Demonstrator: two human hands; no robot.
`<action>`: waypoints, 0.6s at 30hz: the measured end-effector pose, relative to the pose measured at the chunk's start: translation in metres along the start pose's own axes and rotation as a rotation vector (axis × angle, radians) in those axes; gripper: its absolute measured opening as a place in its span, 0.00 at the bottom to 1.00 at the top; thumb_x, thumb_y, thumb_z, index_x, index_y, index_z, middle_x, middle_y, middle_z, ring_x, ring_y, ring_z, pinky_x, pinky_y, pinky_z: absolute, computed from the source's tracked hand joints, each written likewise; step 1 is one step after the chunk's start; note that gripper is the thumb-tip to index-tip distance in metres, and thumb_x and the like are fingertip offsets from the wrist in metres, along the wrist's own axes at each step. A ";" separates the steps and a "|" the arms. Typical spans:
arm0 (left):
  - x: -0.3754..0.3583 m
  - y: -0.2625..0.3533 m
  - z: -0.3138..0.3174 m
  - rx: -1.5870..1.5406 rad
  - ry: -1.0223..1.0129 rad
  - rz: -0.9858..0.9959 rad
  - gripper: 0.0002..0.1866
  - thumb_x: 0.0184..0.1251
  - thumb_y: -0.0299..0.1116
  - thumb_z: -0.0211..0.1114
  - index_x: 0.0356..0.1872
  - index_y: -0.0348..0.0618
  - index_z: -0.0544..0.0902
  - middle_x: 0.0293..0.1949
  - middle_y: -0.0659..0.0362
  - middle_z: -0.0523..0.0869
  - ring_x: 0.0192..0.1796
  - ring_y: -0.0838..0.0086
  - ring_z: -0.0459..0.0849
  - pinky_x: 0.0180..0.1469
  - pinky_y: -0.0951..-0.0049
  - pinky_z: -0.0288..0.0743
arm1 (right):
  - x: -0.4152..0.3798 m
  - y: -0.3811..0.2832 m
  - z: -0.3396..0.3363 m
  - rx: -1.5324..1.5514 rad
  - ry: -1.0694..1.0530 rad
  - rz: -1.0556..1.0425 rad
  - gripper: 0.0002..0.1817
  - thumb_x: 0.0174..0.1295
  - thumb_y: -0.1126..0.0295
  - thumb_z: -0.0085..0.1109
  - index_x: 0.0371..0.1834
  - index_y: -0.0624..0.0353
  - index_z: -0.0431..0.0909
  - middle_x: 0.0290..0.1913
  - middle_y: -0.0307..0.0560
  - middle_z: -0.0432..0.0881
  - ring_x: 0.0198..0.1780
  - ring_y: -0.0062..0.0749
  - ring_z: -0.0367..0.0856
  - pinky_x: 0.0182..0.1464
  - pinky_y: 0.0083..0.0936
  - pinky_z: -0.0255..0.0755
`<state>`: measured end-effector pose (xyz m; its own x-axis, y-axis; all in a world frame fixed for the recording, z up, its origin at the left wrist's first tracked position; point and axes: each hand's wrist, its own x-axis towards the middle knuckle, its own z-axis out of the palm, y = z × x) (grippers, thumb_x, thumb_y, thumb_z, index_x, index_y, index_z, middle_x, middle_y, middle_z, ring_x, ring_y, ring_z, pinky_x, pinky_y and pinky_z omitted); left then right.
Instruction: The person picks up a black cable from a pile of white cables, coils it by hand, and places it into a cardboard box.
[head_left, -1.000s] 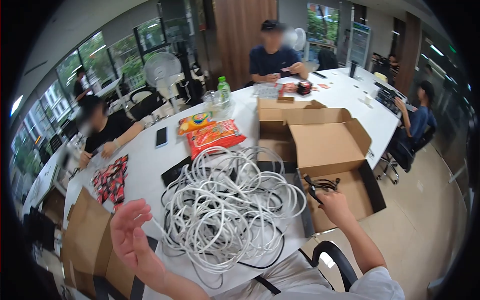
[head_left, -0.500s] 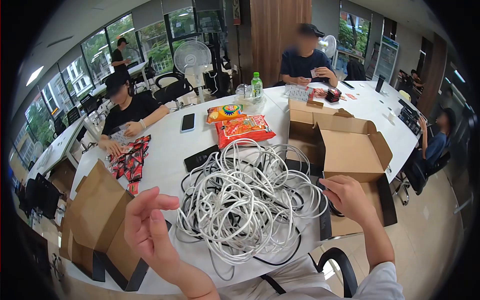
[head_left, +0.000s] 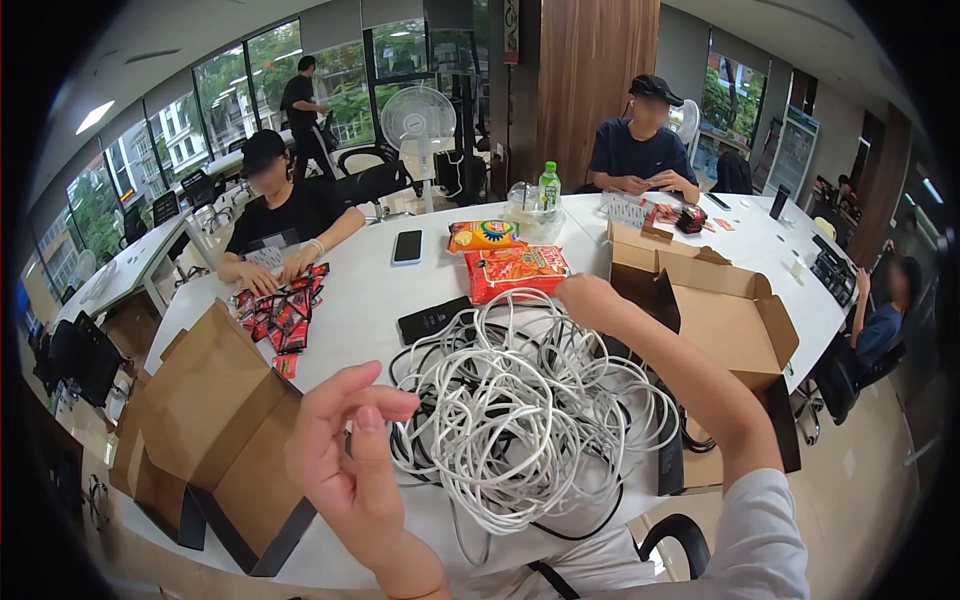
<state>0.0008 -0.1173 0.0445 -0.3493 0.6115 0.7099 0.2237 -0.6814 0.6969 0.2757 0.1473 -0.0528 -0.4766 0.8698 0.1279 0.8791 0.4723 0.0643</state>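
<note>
A large tangle of white and black cables (head_left: 530, 430) lies on the table in front of me. My left hand (head_left: 355, 450) is raised at its left side, fingers loosely bent and thumb apart, with nothing in it. Over the far side of the tangle reaches my right hand (head_left: 592, 303), back turned to me and fingers curled. It overlaps the right end of a red snack bag (head_left: 515, 272); what its fingers hold, if anything, is hidden. Behind the red bag lies an orange snack bag (head_left: 484, 236). A black phone-like slab (head_left: 435, 320) rests at the tangle's far left edge.
Open cardboard boxes stand left (head_left: 215, 400) and right (head_left: 725, 330) of the tangle. A phone (head_left: 407, 247), a green bottle (head_left: 549, 187) and a plastic cup (head_left: 521, 198) are farther back. Across the table, one person handles red packets (head_left: 285, 315); another sits at the far right end.
My right hand has moved from the right box, forward and left, to the red snack bag. My left hand keeps its pose. The view has shifted, and a standing person in the background has turned.
</note>
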 end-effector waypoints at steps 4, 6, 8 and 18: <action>0.002 -0.002 -0.002 0.023 0.014 -0.017 0.12 0.65 0.27 0.54 0.45 0.31 0.79 0.27 0.54 0.86 0.28 0.78 0.80 0.38 0.78 0.73 | 0.066 0.051 0.083 -0.007 -0.082 0.143 0.07 0.50 0.70 0.59 0.30 0.59 0.84 0.34 0.54 0.85 0.39 0.49 0.84 0.42 0.40 0.78; 0.004 -0.004 -0.005 0.025 0.018 -0.025 0.12 0.64 0.28 0.55 0.45 0.32 0.79 0.26 0.54 0.86 0.28 0.78 0.80 0.37 0.78 0.73 | 0.094 0.082 0.124 -0.012 -0.165 0.166 0.08 0.47 0.67 0.62 0.29 0.56 0.86 0.34 0.53 0.85 0.38 0.48 0.85 0.42 0.38 0.78; 0.007 -0.006 -0.006 0.025 0.019 -0.027 0.12 0.64 0.28 0.55 0.44 0.32 0.79 0.26 0.54 0.86 0.27 0.78 0.80 0.37 0.78 0.73 | 0.103 0.089 0.137 0.004 -0.218 0.194 0.09 0.45 0.64 0.65 0.28 0.54 0.87 0.33 0.53 0.86 0.37 0.47 0.85 0.42 0.36 0.78; 0.014 -0.019 -0.002 0.021 0.011 -0.053 0.13 0.65 0.29 0.55 0.45 0.32 0.79 0.26 0.54 0.85 0.28 0.78 0.80 0.37 0.78 0.73 | 0.101 0.082 0.127 0.090 -0.292 0.306 0.16 0.42 0.56 0.66 0.26 0.59 0.86 0.30 0.56 0.85 0.34 0.46 0.85 0.38 0.36 0.78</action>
<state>-0.0104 -0.0966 0.0410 -0.3714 0.6416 0.6711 0.2235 -0.6398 0.7353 0.2992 0.2926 -0.1601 -0.1869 0.9695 -0.1583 0.9823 0.1859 -0.0210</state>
